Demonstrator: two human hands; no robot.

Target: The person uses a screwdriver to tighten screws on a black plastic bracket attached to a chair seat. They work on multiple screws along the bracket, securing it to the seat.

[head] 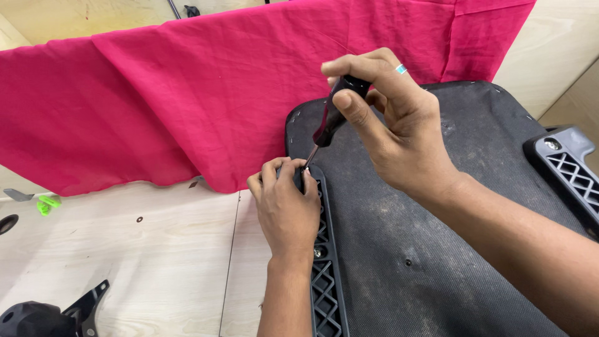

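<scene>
A dusty black seat base (430, 249) lies upside down on the wooden table, covered in dark mesh fabric. A black plastic lattice bracket (327, 281) runs along its left edge. My left hand (286, 209) presses on the top end of that bracket. A screwdriver (331, 122) with a black and red handle is gripped in my right hand (390, 122), its metal tip angled down to the bracket end right by my left fingers. The screw under the tip is hidden by my fingers.
A large pink cloth (187, 100) drapes over the back of the table. A second lattice bracket (571, 171) sits on the seat's right edge. Black plastic parts (50, 315) lie at the lower left, and a small green piece (47, 203) at the far left.
</scene>
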